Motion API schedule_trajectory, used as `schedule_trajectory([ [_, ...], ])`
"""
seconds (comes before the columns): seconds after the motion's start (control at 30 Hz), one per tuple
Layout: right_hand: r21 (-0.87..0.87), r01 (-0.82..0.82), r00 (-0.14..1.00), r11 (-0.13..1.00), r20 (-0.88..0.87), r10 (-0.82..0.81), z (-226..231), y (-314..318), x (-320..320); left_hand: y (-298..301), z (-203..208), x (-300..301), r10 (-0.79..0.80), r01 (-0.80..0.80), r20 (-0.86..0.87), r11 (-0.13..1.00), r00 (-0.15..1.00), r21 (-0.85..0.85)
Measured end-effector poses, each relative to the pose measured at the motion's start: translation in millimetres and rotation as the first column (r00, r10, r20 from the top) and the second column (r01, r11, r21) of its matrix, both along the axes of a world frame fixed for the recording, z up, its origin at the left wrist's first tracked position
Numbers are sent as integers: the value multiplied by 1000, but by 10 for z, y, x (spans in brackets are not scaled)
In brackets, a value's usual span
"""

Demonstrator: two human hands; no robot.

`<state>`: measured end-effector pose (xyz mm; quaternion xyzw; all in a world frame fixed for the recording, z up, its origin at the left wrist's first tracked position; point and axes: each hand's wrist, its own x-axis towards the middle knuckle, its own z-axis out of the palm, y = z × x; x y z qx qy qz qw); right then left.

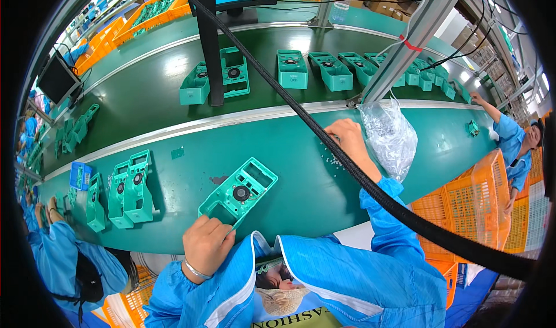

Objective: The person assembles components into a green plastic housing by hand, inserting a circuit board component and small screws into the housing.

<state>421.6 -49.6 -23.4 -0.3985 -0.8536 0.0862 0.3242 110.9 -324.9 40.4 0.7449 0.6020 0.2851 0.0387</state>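
Hold Still, Pick Gently

The left hand (pixel 207 244) grips the green case (pixel 240 192) near the desk's (pixel 313 206) front edge: keep it steady. The right hand (pixel 347 137) is by small bits (pixel 334 161); I can't tell if it pinches one.

Open bench (pixel 307 197) lies between the nearest green housing (pixel 241 193) and right hand (pixel 348 134) (a thick black cable (pixel 376 190) slants in front).

A conveyor belt (pixel 145 90) and blue-jacketed workers (pixel 511 135) show a factory.
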Motion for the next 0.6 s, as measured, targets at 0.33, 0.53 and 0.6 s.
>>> schedule_trajectory([
  [0.33,44,-48,994,998,97,43,12,-83,41,-30,1,20,-16,14,-63,999,998,-34],
  [0.53,105,-62,993,993,110,50,41,-115,-54,-43,-12,-16,-4,1,-82,999,997,-33],
  [0.6,108,-64,993,992,101,53,90,-151,-84,-48,-22,-27,16,-20,-91,999,996,-39],
])
